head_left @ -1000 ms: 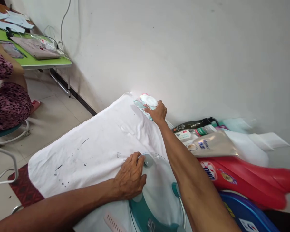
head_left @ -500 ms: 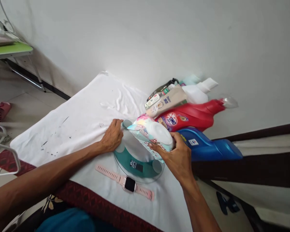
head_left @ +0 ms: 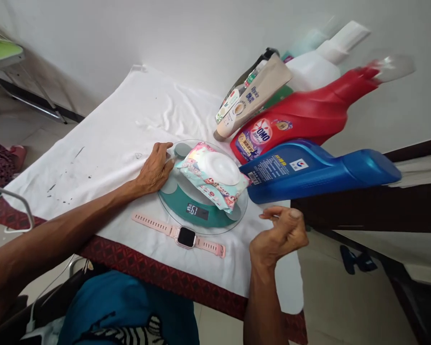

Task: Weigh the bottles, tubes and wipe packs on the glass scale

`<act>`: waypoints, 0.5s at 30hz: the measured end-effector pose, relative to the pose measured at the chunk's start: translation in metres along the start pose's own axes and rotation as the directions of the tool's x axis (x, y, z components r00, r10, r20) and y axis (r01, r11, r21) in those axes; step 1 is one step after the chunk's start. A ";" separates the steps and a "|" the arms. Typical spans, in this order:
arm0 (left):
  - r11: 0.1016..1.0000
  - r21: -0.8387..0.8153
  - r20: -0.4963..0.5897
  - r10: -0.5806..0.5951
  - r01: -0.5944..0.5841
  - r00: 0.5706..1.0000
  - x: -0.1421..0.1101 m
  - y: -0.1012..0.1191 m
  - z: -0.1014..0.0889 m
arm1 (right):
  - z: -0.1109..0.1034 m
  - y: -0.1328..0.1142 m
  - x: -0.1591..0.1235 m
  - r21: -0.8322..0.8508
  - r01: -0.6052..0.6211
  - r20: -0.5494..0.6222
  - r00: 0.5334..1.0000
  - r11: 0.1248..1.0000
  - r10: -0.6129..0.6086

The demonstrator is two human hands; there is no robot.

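Observation:
A pack of wet wipes (head_left: 221, 167) with a white lid lies on a round glass scale (head_left: 179, 203) with a teal band and a lit display. My left hand (head_left: 157, 170) rests at the scale's left edge, thumb and fingers apart, touching the rim. Off the scale's right side, my right hand (head_left: 278, 235) hovers empty with its fingers loosely bent and apart. In front of the scale lies a smartwatch (head_left: 186, 236) with a pink strap, face up.
Behind the scale stand a blue bottle (head_left: 309, 167), a red OMO bottle (head_left: 301, 115), a beige tube (head_left: 258, 91) and a white bottle (head_left: 312, 72), against the wall. A white cloth (head_left: 104, 139) covers the table. At left, a white metal bar (head_left: 21, 196) is near my left arm.
My right hand has let go of the pack of wipes and drawn back to the right. The pack now rests on the scale. My left hand stays at the scale's edge; the view has shifted.

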State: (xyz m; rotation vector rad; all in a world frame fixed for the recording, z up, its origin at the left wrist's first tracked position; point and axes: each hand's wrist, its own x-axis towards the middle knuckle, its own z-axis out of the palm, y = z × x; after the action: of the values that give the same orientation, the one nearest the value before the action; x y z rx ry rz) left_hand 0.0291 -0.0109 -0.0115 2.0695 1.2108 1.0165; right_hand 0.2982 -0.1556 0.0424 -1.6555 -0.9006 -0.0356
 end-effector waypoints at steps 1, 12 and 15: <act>1.000 0.005 0.004 0.001 -0.001 1.000 0.000 0.000 0.000 | -0.001 0.006 -0.001 0.048 -0.106 -0.020 0.994 0.993 0.107; 0.999 0.040 0.040 -0.022 0.020 0.999 0.001 0.006 -0.005 | 0.009 0.018 0.010 0.190 -0.374 0.065 0.927 0.908 0.368; 0.999 0.030 0.044 -0.019 0.017 0.999 0.001 0.006 -0.005 | 0.007 0.020 0.011 0.168 -0.362 0.050 0.932 0.917 0.358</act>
State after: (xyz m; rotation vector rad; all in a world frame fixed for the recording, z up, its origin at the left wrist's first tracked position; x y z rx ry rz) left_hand 0.0287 -0.0122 -0.0042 2.0890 1.2267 0.9448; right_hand 0.3141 -0.1441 0.0284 -1.6333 -0.5813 0.3050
